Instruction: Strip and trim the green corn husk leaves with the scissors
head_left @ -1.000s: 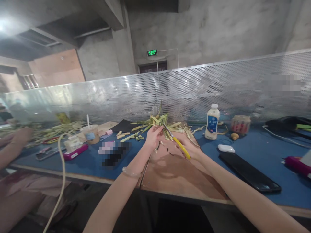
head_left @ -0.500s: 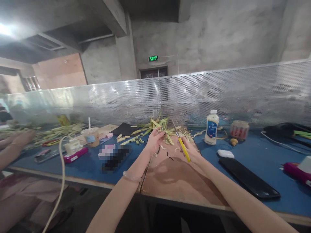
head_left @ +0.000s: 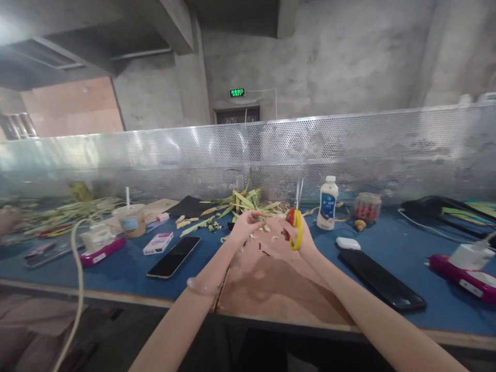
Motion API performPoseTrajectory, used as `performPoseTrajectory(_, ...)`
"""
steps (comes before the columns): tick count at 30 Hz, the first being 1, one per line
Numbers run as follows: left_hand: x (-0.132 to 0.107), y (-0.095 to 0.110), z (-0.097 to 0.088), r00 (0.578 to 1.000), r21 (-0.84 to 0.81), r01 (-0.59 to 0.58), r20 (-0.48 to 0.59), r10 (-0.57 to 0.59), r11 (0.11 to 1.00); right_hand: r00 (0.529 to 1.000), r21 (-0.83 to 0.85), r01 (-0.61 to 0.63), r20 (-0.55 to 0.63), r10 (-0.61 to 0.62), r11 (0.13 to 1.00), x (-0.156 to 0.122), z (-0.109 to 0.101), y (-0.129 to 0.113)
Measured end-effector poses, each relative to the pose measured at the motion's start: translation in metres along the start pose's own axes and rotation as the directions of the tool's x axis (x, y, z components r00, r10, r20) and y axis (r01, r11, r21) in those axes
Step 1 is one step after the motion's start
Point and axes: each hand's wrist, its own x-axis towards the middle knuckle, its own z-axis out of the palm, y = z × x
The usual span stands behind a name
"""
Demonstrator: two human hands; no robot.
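Observation:
My right hand (head_left: 304,236) holds scissors (head_left: 296,230) with yellow and red handles; their blades point up and away, over the brown board (head_left: 271,281). To its left, my left hand (head_left: 245,227) is held above the board, thumb and fingers curved and apart. I make out nothing held in it. Small pale and green scraps (head_left: 265,226) lie just past its fingertips. Behind it is a heap of dry yellow-green leaves (head_left: 246,199), like corn husks.
Left of the board lie a phone (head_left: 174,257), a small box (head_left: 158,243), a drink cup (head_left: 130,219) and a power strip (head_left: 103,252). On the right are a bottle (head_left: 327,204), earbud case (head_left: 348,243) and black phone (head_left: 382,279). A perforated metal screen (head_left: 186,155) stands behind.
The scissors have swung from slanting left to nearly upright in my right hand. My left hand has come away from the leaf strips. The view has turned slightly right.

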Motion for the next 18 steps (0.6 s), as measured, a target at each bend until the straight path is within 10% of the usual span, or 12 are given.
performPoseTrajectory(18,-0.007,0.01,0.006,0.965,0.018,-0.146,0.223,0.138,0.989,0.995,0.212,-0.061,0.085,0.043,0.975,0.007,0.012,0.012)
